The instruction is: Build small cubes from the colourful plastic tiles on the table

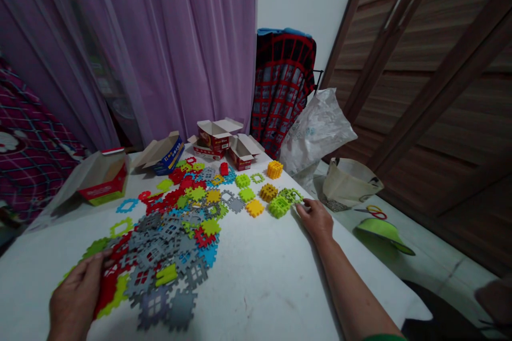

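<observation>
A pile of flat toothed building tiles (160,240) in grey, red, green, blue and yellow spreads over the white table. My left hand (78,290) rests at the pile's near left edge, fingers stretched along red and green tiles. Farther right, my right hand (317,219) has its thumb and fingertips closed at the edge of a green tile frame (295,195); the grip is partly hidden. Right beside it stands a green tile stack (279,206). Yellow stacks (274,170) and a dark yellow stack (268,192) stand close by, with a single yellow tile (255,208).
Opened cardboard boxes, one red and green (104,184), one blue (170,159) and several red (242,157), line the table's back. Beyond the right edge are a clear plastic bag (316,128), a cloth bag (350,184), scissors (376,212) and a green dustpan-like object (382,232).
</observation>
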A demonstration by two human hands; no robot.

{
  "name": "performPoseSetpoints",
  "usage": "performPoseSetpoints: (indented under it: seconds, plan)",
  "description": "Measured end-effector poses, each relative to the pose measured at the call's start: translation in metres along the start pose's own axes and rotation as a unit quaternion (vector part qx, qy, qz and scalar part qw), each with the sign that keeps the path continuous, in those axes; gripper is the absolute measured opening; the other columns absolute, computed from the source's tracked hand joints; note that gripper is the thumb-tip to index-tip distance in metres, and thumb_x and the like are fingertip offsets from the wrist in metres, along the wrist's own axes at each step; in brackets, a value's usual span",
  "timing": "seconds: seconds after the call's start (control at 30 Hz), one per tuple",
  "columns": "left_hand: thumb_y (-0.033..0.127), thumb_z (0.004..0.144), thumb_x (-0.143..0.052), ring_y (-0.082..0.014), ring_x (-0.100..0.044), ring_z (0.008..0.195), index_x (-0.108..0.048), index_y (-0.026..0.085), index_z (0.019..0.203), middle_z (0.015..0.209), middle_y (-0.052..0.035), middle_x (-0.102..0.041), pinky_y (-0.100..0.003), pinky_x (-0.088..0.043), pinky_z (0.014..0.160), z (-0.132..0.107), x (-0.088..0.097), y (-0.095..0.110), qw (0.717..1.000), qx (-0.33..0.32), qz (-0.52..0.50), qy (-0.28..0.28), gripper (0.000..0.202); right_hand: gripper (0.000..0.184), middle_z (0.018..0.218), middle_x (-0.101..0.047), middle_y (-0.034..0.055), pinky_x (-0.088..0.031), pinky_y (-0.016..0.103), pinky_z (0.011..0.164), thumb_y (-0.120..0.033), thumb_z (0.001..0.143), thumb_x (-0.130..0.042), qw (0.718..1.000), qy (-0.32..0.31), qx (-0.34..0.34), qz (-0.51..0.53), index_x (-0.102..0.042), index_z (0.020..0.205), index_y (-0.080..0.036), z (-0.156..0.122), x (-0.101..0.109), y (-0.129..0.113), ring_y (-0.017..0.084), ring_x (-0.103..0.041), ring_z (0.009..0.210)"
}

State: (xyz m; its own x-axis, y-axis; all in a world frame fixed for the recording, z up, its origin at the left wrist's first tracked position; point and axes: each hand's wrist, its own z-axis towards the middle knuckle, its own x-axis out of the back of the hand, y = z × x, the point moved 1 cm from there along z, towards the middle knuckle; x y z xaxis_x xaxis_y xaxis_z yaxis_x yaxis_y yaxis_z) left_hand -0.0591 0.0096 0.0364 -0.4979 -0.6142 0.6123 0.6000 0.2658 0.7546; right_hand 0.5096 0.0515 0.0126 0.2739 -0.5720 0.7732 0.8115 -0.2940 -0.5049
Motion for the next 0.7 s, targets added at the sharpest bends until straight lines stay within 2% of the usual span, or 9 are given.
performPoseSetpoints:
  seconds: [0.13, 0.33, 0.5, 0.7]
  plan:
    - [0.058, 0.078, -0.051, -0.0309, -0.066, 0.111, -0.074, 0.027, 0.099, 0.092, 0.0015, -0.078, -0.043, -0.048, 0.101, -0.002, 0.000, 0.004, 0.997, 0.061, -0.030, -0.022, 0.044, 0.039, 0.102, -0.071, 0.0048, -0.043, 0.028, 0.068, -0.051, 0.081, -0.056, 0.998, -0.045, -0.019, -0.035, -0.074, 0.102, -0.023, -0.010, 0.015, 0.017, 0.019, -0.065, 0.086]
    - [0.055, 0.075, -0.048, -0.0309, -0.065, 0.111, -0.073, 0.024, 0.095, 0.093, -0.0004, -0.077, -0.044, -0.046, 0.104, -0.006, 0.005, 0.019, 0.992, 0.115, -0.025, -0.040, 0.044, 0.037, 0.105, -0.071, 0.0062, -0.045, 0.029, 0.073, -0.047, 0.084, -0.056, 0.991, -0.083, 0.024, -0.104, -0.073, 0.104, -0.021, -0.016, 0.025, 0.016, 0.022, -0.065, 0.097]
    - [0.053, 0.072, -0.051, -0.0298, -0.066, 0.111, -0.073, 0.023, 0.098, 0.089, -0.0006, -0.077, -0.042, -0.047, 0.104, -0.006, 0.007, 0.022, 0.992, 0.104, -0.059, -0.042, 0.046, 0.037, 0.106, -0.070, 0.0073, -0.046, 0.031, 0.078, -0.046, 0.086, -0.055, 0.985, -0.098, 0.034, -0.140, -0.073, 0.105, -0.020, -0.017, 0.027, 0.007, 0.023, -0.064, 0.101]
    - [0.051, 0.070, -0.052, -0.0301, -0.067, 0.107, -0.074, 0.023, 0.094, 0.083, -0.0001, -0.077, -0.042, -0.050, 0.099, -0.005, 0.006, 0.023, 0.993, 0.091, -0.061, -0.036, 0.043, 0.038, 0.105, -0.070, 0.0081, -0.046, 0.031, 0.077, -0.051, 0.084, -0.055, 0.989, -0.082, 0.037, -0.118, -0.073, 0.101, -0.021, -0.018, 0.025, 0.009, 0.024, -0.063, 0.101]
